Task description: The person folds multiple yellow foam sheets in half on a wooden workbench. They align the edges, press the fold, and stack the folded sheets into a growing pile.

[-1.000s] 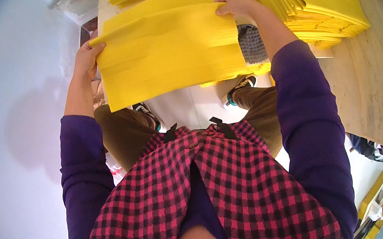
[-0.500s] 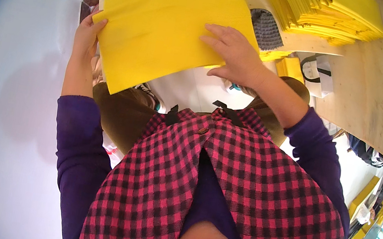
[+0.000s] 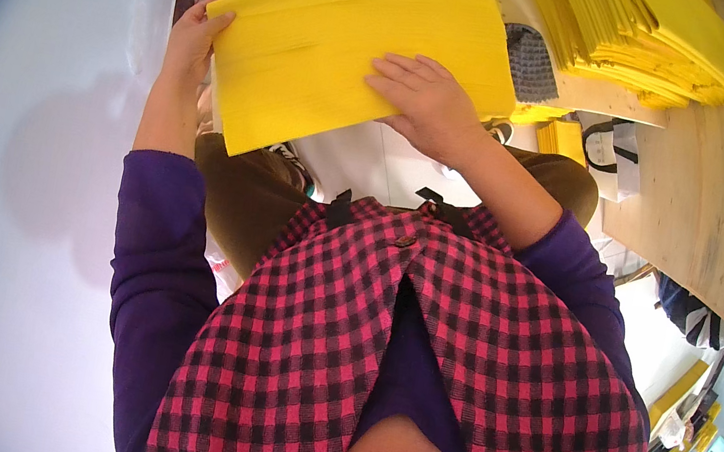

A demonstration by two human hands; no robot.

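A large yellow felt-like sheet [image 3: 348,23] spans the upper middle, its near corner hanging over my lap and its far side on the wooden table. My left hand [image 3: 190,39] pinches the left edge between thumb and fingers. Flat on the sheet's right part lies my right hand [image 3: 425,107], fingers stretched out. Its thumb is partly hidden at the near edge. Whether the sheet is one layer or several, I cannot tell.
Beyond my right hand, a thick stack of yellow folded sheets [image 3: 660,46] rests on the wooden table [image 3: 713,189]. A grey ribbed pad [image 3: 531,63] lies beside the yellow sheet. Under the table are more yellow pieces [image 3: 562,139] and a white bag [image 3: 624,160]. A white wall [image 3: 27,170] stands at my left.
My right hand has come down flat onto the sheet, nearer its front edge and slightly left. My left hand keeps its pinch. The whole view has shifted a little.
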